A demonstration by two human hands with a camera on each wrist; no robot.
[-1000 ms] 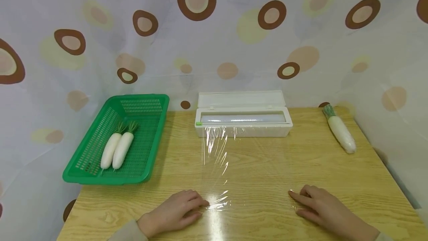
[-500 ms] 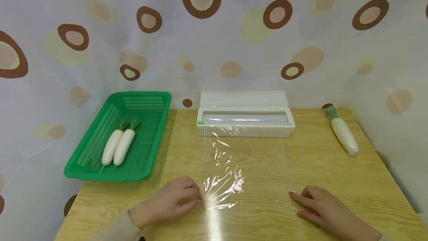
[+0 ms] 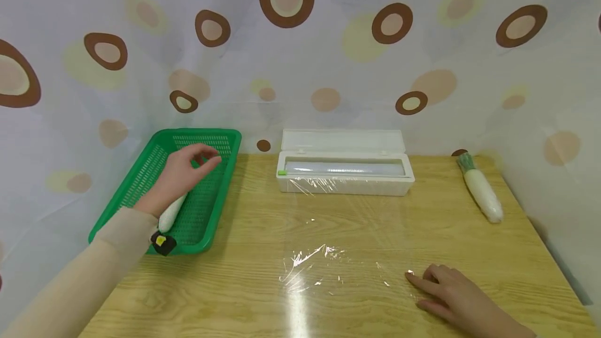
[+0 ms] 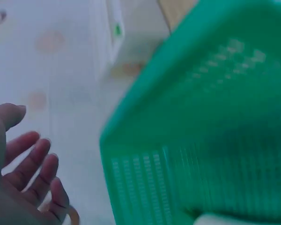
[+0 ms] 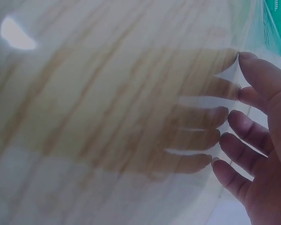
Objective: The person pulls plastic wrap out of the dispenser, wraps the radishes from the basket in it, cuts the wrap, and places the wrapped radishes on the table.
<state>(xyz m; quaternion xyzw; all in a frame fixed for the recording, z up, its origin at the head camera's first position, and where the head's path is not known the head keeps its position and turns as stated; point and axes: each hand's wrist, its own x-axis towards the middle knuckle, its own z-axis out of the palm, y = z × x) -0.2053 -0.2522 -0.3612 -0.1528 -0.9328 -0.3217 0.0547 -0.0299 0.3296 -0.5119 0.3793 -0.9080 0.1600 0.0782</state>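
My left hand (image 3: 184,173) is over the green plastic basket (image 3: 225,192), its fingers loosely bent and holding nothing. In the left wrist view the fingers (image 4: 32,164) are spread apart beside the basket's rim. Below the hand, a white radish (image 3: 171,215) lies in the basket; the second radish is hidden behind hand and sleeve. A sheet of clear cling film (image 3: 324,262) stretches over the wooden table from a white dispenser box (image 3: 347,186). At the sheet's near right corner, my right hand (image 3: 455,296) rests with its fingertips on the tabletop, touching the film's edge.
The dispenser's lid (image 3: 343,141) stands raised at the back, with the film roll (image 3: 345,168) inside. Another radish (image 3: 483,194), apparently wrapped, lies at the far right. A patterned sheet (image 3: 300,56) closes off the back and sides.
My left hand has let go of the film's near left corner and moved up and left to above the basket. The film's creases have shifted; my right hand stays in place.
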